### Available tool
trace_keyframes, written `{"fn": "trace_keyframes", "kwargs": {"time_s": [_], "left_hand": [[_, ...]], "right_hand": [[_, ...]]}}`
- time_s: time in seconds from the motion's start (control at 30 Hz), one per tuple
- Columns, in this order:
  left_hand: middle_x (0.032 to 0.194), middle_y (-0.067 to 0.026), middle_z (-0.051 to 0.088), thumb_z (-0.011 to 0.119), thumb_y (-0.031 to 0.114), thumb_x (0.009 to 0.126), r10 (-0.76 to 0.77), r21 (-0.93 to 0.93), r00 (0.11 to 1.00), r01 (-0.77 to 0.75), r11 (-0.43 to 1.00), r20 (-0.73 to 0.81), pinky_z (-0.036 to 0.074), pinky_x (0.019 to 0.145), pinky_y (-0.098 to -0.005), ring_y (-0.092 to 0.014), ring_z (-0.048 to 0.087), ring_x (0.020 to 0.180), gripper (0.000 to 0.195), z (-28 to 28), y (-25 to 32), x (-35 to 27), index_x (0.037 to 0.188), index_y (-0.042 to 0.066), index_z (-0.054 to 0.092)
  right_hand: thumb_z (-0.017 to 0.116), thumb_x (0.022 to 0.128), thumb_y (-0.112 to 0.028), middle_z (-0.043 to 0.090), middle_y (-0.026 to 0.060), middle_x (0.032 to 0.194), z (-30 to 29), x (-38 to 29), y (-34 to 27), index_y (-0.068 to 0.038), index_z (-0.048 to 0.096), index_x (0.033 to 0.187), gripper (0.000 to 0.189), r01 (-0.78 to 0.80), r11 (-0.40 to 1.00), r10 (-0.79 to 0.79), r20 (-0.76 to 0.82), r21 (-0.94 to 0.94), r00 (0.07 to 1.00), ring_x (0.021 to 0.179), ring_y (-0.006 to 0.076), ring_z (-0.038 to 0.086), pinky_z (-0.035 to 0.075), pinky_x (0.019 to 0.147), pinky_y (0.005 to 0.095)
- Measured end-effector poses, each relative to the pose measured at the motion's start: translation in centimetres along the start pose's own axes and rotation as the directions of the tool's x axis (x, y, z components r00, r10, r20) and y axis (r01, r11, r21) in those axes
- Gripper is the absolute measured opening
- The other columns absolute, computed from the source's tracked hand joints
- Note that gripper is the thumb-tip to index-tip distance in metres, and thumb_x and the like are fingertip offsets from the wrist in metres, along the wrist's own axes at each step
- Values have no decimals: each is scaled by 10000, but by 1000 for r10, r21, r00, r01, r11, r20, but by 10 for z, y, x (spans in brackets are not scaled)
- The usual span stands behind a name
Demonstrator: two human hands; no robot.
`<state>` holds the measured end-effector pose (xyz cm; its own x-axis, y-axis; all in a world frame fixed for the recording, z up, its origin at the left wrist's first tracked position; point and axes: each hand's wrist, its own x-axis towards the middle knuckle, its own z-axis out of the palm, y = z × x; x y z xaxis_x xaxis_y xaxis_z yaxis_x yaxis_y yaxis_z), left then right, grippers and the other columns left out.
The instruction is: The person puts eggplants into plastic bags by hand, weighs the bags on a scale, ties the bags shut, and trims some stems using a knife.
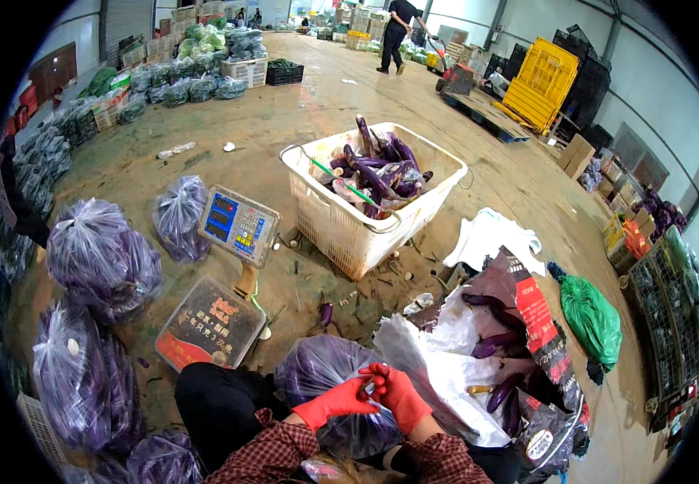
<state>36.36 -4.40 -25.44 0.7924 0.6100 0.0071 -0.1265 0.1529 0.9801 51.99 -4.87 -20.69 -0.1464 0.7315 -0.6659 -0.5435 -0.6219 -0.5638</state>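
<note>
In red rubber gloves, my left hand (340,400) and my right hand (399,396) meet at the gathered neck of a clear plastic bag of eggplants (319,363), and both are closed on it. The bag rests between my knees. Right of it, a torn woven sack (537,314) lies spread, with loose eggplants (506,345) on its white lining. A digital scale's platform (210,323) stands left of the bag, its display (239,225) tilted up behind it. Beyond, a white plastic crate (349,242) holds eggplants and crumpled plastic.
Filled bags of eggplants (104,254) stand at my left. Stem scraps litter the floor around the crate. A white cloth (494,239) and a green plastic bag (591,314) lie at the right. Farther off, a person (394,36) pulls a pallet jack (455,78).
</note>
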Motion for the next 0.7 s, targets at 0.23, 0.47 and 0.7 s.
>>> {"fn": "trace_keyframes", "kwargs": {"time_s": [0.23, 0.47, 0.7], "left_hand": [[898, -70, 634, 646, 168, 790, 240, 780, 943, 32, 624, -231, 492, 685, -270, -165, 621, 813, 225, 16, -18, -9, 991, 81, 592], [864, -99, 675, 613, 174, 830, -288, -25, 916, 293, 956, -278, 508, 596, -307, -179, 642, 658, 243, 8, -19, -1, 1028, 35, 641], [771, -107, 676, 646, 12, 752, -338, -194, 839, 280, 940, -427, 515, 584, -288, -179, 642, 639, 145, 6, 1, -4, 885, -41, 669]], "right_hand": [[488, 923, -195, 606, 110, 785, 8, 2, 30, 70, 578, 971, 283, 184, 977, -173, 96, -109, 980, 639, 176, 573, 489, 563, 320], [526, 930, -190, 662, 176, 845, -32, -15, 20, 111, 581, 1038, 324, 92, 956, -150, -195, -278, 969, 611, 232, 648, 561, 598, 344], [671, 821, -271, 661, 178, 684, -14, -19, 16, 58, 634, 873, 335, -217, 584, 225, -100, -782, 969, 521, 258, 644, 539, 480, 376]]}}
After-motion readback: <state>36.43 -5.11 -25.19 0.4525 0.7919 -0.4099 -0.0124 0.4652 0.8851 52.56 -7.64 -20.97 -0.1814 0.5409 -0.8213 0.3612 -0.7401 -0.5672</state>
